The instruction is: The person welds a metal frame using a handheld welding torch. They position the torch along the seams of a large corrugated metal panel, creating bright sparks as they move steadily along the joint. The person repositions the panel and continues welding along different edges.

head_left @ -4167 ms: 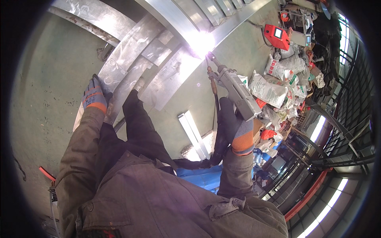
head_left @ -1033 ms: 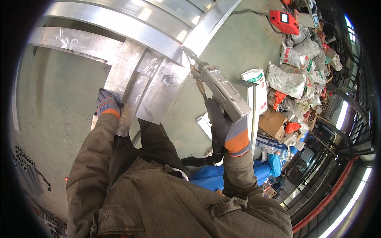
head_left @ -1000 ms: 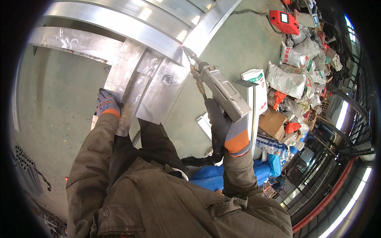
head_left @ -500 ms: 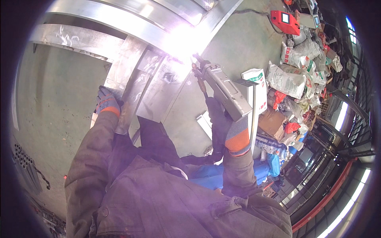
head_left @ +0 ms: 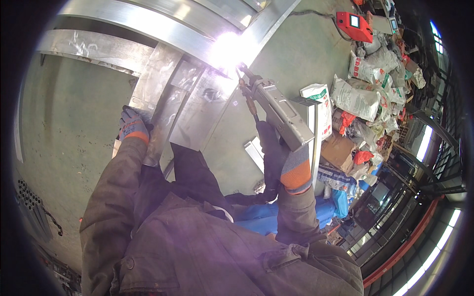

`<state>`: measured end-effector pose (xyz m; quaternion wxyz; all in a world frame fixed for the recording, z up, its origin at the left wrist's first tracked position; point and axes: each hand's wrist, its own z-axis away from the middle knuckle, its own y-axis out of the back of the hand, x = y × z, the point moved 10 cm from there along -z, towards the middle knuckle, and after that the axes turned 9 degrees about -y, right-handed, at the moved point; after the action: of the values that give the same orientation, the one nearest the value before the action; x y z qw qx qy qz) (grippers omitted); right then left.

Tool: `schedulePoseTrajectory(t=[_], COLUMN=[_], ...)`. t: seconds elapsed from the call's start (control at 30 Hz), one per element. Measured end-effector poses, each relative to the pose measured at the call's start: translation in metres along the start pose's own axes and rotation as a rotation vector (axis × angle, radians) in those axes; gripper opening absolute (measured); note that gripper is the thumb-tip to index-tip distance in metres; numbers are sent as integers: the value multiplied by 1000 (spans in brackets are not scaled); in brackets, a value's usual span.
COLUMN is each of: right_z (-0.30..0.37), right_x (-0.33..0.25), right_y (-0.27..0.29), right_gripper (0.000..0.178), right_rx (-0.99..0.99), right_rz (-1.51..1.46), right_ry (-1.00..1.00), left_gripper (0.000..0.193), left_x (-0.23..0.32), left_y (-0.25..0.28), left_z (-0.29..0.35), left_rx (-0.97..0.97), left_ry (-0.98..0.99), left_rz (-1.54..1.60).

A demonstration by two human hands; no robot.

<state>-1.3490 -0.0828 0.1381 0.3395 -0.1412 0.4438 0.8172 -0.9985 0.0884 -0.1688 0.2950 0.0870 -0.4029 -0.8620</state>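
My right hand [head_left: 295, 172], in a grey and orange glove, holds a welding torch [head_left: 281, 113] with a boxy metal body. Most of its fingers are hidden behind the torch. The tip points up and left at a very bright glare [head_left: 231, 52], which hides the spot on the metal frame [head_left: 163, 27]. My left hand [head_left: 132, 124], gloved alike with dark fingertips, grips the edge of a flat metal bar [head_left: 154, 79] that joins the frame. Beside that bar, a wider metal plate [head_left: 202, 111] slants down toward my legs.
Filled white sacks [head_left: 355, 98] and loose scrap are heaped on the right. A red machine with a small screen [head_left: 354, 27] stands at the upper right, a cable [head_left: 311, 14] running from it. Bundled tubes [head_left: 29, 197] lie at the far left on the floor [head_left: 74, 128].
The glare at the torch tip has shrunk a little, and the frame around it looks less washed out. Both hands and the torch have hardly moved.
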Motion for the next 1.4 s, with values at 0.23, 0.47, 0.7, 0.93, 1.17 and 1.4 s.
schedulePoseTrajectory(t=[0.23, 0.47, 0.7, 0.93, 1.17, 1.4], right_z=[2, 8, 9, 11, 14, 17], right_x=[7, 12, 18, 16, 22, 19], right_y=[0, 0, 0, 3, 3, 2], right_gripper=[28, 30, 29, 32, 29, 24], right_rx=[23, -8, -10, 30, 14, 2], right_rz=[-25, -25, -24, 27, -1, 48], right_ry=[-3, -116, -133, -22, -50, 12], left_gripper=[129, 129, 130, 131, 132, 132], left_x=[-1, -5, -5, -7, -8, -8], left_y=[-2, -9, -10, -14, -15, -13], left_z=[-2, -5, -5, -6, -6, -6], left_rx=[-40, -22, -51, -80, -64, -67], left_ry=[21, 3, 10, 22, 25, 28], left_rz=[-6, -18, 1, 17, -19, 0])
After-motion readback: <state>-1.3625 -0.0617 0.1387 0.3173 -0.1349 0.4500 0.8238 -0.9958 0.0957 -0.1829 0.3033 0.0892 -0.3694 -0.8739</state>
